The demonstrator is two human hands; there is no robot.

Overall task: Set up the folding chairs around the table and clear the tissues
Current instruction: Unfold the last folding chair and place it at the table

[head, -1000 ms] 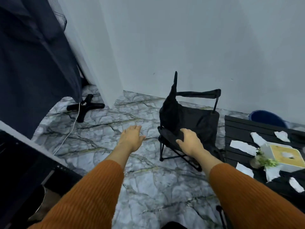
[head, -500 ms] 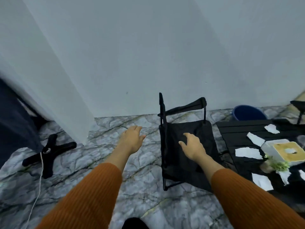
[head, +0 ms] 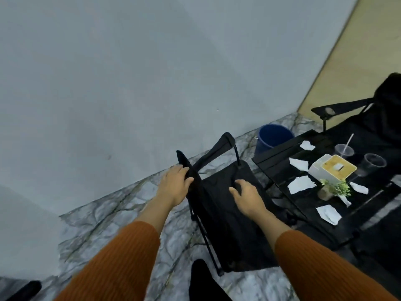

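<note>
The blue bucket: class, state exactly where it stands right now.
In the head view, the blue bucket stands on the marble floor right of centre, by the grey wall, between the folding chair and the far corner of the black table.

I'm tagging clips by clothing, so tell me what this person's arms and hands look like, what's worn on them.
Both arms wear long rust-orange ribbed knit sleeves, left sleeve and right sleeve, ending just above the wrists. The left hand and right hand are bare: no gloves, and no rings, watch or bracelet visible.
</note>
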